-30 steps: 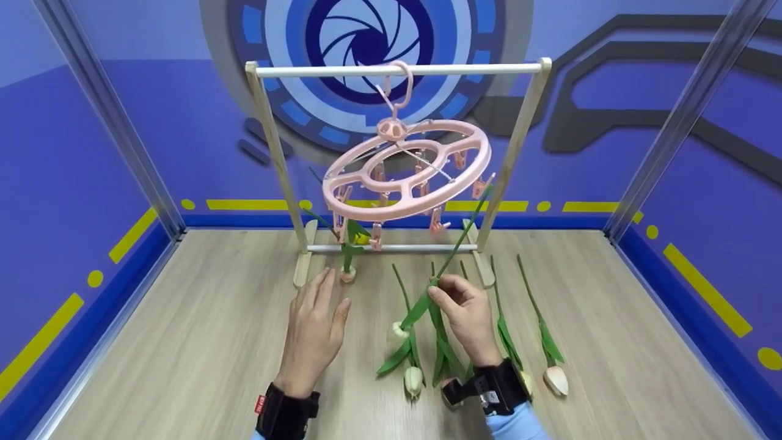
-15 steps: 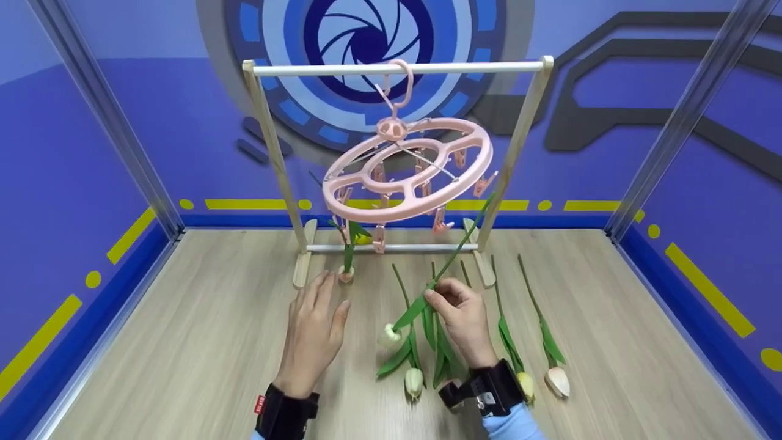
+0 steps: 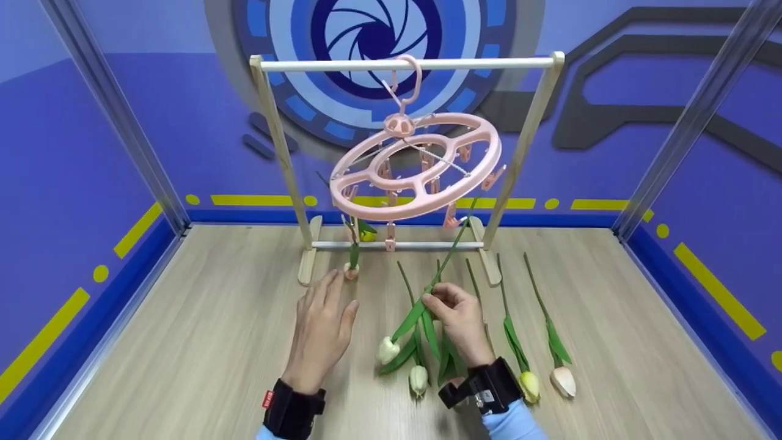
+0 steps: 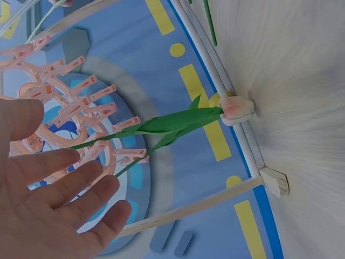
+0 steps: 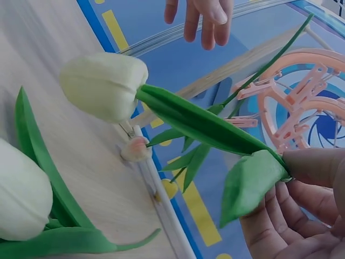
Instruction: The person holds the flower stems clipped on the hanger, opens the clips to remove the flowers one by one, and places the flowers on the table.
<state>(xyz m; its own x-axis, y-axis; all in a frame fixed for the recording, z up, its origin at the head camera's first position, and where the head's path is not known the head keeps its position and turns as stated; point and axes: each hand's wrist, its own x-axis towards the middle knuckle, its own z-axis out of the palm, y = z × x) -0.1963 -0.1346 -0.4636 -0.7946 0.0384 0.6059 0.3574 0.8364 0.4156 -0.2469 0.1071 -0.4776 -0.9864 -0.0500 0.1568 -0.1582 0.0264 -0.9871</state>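
My right hand (image 3: 461, 318) pinches the leafy stem of a white tulip (image 3: 388, 350) between thumb and fingers. Its bloom tips down toward the left, and the stem slants up to the right, its end near the clips. In the right wrist view the same white tulip (image 5: 105, 86) shows its leaves beside the thumb. My left hand (image 3: 322, 333) is held with fingers extended and nothing in it, fingertips near a pale pink tulip (image 3: 351, 271). That pink tulip (image 4: 237, 110) hangs bloom down from the pink clip hanger (image 3: 379, 214). A yellow tulip (image 3: 368, 236) shows behind it.
The hanger hooks over the top bar (image 3: 489, 63) of a wooden rack, whose foot (image 3: 308, 263) stands on the table (image 3: 201, 342). Several tulips lie there, among them a greenish-white one (image 3: 418, 380), a yellow one (image 3: 530, 387) and a cream one (image 3: 563, 382).
My right hand has drawn slightly down and toward me, and the held tulip's bloom has moved lower and left, its stem end dropping from the right-hand clip. My left hand stays much the same.
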